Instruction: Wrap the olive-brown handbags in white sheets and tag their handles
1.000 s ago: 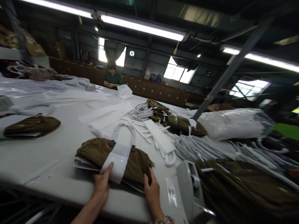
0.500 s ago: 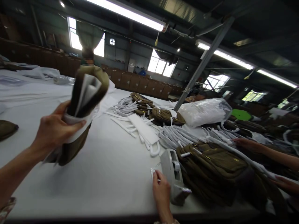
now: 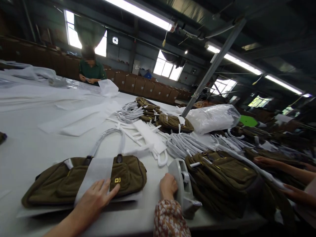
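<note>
A brown handbag (image 3: 98, 176) lies flat near the table's front edge, with a white paper strip (image 3: 96, 174) across its middle and a wrapped handle (image 3: 103, 133) standing up behind. My left hand (image 3: 97, 196) rests on the strip and the bag's front, fingers stretched out, beside a small yellow emblem (image 3: 117, 180). White paper shows beneath the bag. My right hand (image 3: 168, 186) is closed, close against the left side of a grey tape dispenser (image 3: 178, 171). Whatever its fingers hold, if anything, is hidden.
Stacked brown bags (image 3: 222, 177) stand right of the dispenser, with a co-worker's hands (image 3: 269, 164) beyond. Wrapped handles (image 3: 182, 143), a white strip (image 3: 150, 136) and a plastic-wrapped bundle (image 3: 213, 118) lie behind. A person (image 3: 92, 70) in green is across the table (image 3: 22, 158).
The bag, held up and rolled in my left hand before, now lies on the table under that hand. My right hand has moved up beside the dispenser and closed into a fist.
</note>
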Tool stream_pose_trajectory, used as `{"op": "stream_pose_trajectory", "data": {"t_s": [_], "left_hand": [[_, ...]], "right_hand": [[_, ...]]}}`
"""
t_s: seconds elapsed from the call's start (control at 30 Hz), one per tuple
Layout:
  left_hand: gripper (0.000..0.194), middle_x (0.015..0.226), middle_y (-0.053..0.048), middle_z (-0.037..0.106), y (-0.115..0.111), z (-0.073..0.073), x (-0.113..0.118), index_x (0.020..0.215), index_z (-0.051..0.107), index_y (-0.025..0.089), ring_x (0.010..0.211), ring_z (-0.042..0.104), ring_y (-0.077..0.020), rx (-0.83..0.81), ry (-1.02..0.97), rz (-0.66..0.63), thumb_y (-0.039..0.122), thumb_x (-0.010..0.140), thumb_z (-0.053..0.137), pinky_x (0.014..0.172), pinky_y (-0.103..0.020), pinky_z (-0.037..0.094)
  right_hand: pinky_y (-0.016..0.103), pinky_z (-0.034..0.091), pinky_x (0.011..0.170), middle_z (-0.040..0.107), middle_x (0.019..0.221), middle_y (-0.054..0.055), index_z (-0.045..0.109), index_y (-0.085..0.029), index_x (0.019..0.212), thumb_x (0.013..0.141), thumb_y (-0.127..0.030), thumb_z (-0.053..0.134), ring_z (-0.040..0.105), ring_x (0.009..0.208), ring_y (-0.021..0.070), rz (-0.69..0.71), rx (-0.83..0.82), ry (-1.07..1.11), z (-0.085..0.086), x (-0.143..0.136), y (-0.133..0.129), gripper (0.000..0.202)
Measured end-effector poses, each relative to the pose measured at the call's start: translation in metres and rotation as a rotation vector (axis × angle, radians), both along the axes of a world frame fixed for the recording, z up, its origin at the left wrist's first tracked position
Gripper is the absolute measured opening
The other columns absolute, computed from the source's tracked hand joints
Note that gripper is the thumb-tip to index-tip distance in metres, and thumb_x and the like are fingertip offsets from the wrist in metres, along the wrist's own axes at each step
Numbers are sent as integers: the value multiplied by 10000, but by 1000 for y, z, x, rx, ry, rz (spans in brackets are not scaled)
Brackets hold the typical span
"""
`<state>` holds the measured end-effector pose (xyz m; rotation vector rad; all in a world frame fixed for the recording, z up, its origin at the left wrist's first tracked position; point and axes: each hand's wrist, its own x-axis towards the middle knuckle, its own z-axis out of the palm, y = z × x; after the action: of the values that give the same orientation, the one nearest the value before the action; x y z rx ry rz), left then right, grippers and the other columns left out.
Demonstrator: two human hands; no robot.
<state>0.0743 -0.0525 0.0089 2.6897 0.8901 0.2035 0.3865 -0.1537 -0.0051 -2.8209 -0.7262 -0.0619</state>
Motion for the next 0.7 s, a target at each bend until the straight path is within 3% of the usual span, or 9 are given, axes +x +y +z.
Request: {"op": "stream_pose_trajectory", "data": {"t_s": [0.23,0.37,0.57,0.63,0.7], "left_hand": [[651,1311,-105,574,-20,-7,4,1264,576,391,1227,494,-345,-55,-40,43,7,800,331,1051,-556,357],[659,1332,-106,560,-22,-18,-1,1274,564,399,1249,478,-362,-101,-72,29,4,795,344,1057,-584,340],[602,1342,-103,553,-19,-23,-4,1256,583,391,1273,456,-366,-213,-177,49,41,801,403,1083,-597,301],[614,1341,-105,554,-22,-23,-3,1249,595,376,1281,446,-368,-253,-199,56,28,779,407,1091,-600,280],[594,1332,-116,560,-29,-22,0,1221,624,351,1291,430,-376,-325,-279,99,31,764,421,1100,-609,241]], "right_hand": [[422,466,735,641,936,268,644,-74,780,809,-131,420,645,880,339,20,169,6,-2,-11,-3,232],[385,451,786,669,832,170,588,-159,797,837,-256,400,637,848,285,50,347,113,-4,-17,-13,216],[288,470,604,592,644,20,509,-206,814,834,-610,353,579,621,184,96,672,401,6,-21,-28,433],[256,422,491,484,545,-46,497,-208,812,778,-708,413,481,487,136,121,764,543,17,-30,-33,508],[211,333,413,408,515,-92,486,-208,819,724,-703,550,362,404,81,158,875,799,32,-44,-41,508]]}}
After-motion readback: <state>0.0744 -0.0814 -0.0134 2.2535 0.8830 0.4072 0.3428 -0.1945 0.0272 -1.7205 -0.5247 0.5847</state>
